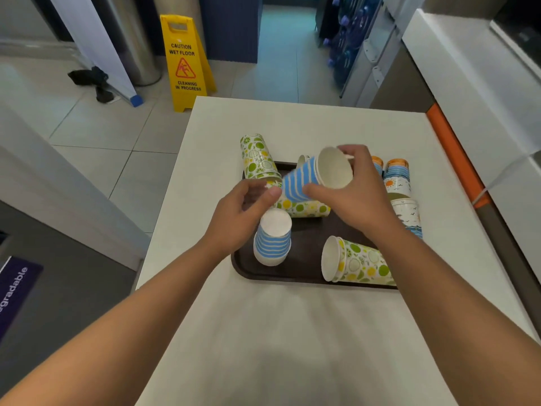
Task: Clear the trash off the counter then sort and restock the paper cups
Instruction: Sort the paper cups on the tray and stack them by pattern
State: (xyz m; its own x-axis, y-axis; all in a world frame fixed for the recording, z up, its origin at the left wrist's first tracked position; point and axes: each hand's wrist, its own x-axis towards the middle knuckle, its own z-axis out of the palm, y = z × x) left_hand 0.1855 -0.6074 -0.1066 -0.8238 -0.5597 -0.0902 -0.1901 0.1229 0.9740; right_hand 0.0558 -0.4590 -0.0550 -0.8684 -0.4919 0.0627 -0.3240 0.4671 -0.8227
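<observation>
The right hand [355, 191] grips a blue striped cup [310, 177] above the tray [304, 259]; the left hand [243, 215] hovers loosely curled, holding nothing. Citrus cups [358, 260] and seaside cups [398, 177] crowd around, on the white surface [278, 332].

The blue-striped cup [304, 177] is printed paper outside, with a plain white, faintly sheened lining. The citrus-print cups [358, 263] at the tray's near right corner look like the same matt paper. The tray [304, 259] is dark brown, seemingly plastic, with a dull, slightly grained finish. The counter [292, 332] beneath is a smooth, matt off-white. Beyond its far edge, the floor tiles [96, 127] are pale and semi-glossy, the wet-floor sign [186, 63] glossy yellow plastic, and the cylinder [134, 39] brushed metal.
</observation>
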